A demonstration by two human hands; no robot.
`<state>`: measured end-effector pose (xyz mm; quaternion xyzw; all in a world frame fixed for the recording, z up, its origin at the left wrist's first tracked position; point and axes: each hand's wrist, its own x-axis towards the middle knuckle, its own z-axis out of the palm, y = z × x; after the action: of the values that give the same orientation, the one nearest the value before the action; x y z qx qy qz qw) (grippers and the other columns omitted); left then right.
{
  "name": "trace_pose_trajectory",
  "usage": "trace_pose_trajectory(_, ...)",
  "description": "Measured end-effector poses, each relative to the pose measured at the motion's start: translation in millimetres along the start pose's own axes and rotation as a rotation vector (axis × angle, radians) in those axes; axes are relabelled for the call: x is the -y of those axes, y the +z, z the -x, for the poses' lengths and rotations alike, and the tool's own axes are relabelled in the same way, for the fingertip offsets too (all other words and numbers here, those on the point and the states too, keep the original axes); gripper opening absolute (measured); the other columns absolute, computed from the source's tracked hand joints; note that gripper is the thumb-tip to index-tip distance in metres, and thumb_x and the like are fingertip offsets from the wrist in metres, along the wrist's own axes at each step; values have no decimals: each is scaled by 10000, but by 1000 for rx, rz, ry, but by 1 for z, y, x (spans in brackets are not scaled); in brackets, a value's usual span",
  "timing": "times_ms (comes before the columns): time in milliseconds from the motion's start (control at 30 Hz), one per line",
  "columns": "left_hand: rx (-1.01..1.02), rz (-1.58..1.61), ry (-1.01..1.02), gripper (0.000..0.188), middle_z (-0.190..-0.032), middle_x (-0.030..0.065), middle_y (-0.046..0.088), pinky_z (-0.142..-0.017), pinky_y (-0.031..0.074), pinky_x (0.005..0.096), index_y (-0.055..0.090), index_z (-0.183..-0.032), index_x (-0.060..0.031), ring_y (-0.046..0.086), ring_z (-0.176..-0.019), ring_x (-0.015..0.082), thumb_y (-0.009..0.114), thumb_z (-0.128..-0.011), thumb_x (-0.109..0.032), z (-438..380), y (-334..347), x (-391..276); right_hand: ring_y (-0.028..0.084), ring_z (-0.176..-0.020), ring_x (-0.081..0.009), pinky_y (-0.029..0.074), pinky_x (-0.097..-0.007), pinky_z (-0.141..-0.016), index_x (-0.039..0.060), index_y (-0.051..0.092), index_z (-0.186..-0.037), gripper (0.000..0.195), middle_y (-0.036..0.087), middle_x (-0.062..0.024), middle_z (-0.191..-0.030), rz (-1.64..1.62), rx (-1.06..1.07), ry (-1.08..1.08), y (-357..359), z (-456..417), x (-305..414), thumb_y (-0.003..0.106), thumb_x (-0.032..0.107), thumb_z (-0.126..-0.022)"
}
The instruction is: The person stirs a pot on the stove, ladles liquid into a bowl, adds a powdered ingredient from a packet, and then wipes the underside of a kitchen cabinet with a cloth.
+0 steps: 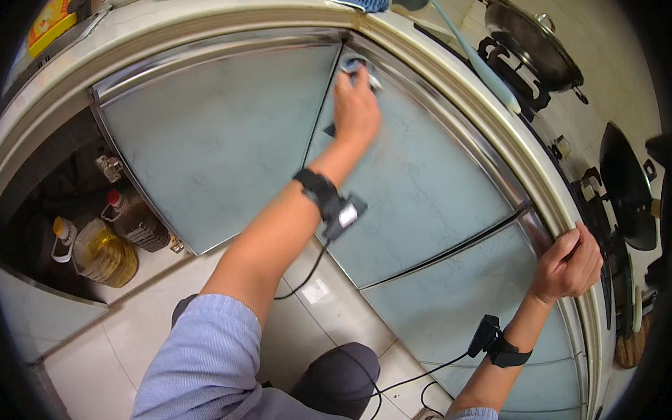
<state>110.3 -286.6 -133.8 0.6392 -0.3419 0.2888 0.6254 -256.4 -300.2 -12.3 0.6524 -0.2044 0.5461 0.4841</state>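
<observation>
My left hand [359, 108] is at the top of a pale blue cabinet door [420, 185], near the corner where it meets another pale blue door [216, 145]. Its fingers grip a small blue and white cloth [353, 63], blurred and partly hidden by the hand. My right hand [571, 264] is curled against the countertop edge at the right, with no object seen in it; its palm is hidden. Both wrists wear black straps with small cabled devices.
Oil bottles [106, 253] stand in an open cabinet at left. A lidded pan [533, 42] and a wok [628, 187] sit by the stove. A light blue handled item [474, 56] lies along the counter. Cables hang near my knee [338, 376].
</observation>
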Motion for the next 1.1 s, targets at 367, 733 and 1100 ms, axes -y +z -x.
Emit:
trace_pose_trajectory(367,159,-1,-114,465,-1261,210,452,-1018,338,424,484,-1323,12,420,-1146,377,471,-866,-75,67,-8,-30,604,-704,-229,461,-330,-654,34,697,-849,147,691,-66,-841,-79,-8,102,-2,3,1,554,68,-863)
trace_pose_trajectory(733,47,-80,-82,533,-1402,119,421,-1034,311,414,361,-1379,17,399,-1156,381,411,-871,-133,4,-4,-1,623,-881,-225,463,-331,-811,-7,682,-1023,199,691,-109,-1013,-158,60,5,-9,11,-6,531,36,-901)
trace_pose_trajectory(1100,131,12,-148,534,-1387,172,451,-1028,336,406,382,-1377,43,422,-1147,373,441,-847,3,80,-14,63,604,-931,-229,455,-326,-843,7,674,-1029,188,678,-99,-995,-122,68,163,-2,17,-5,535,74,-922)
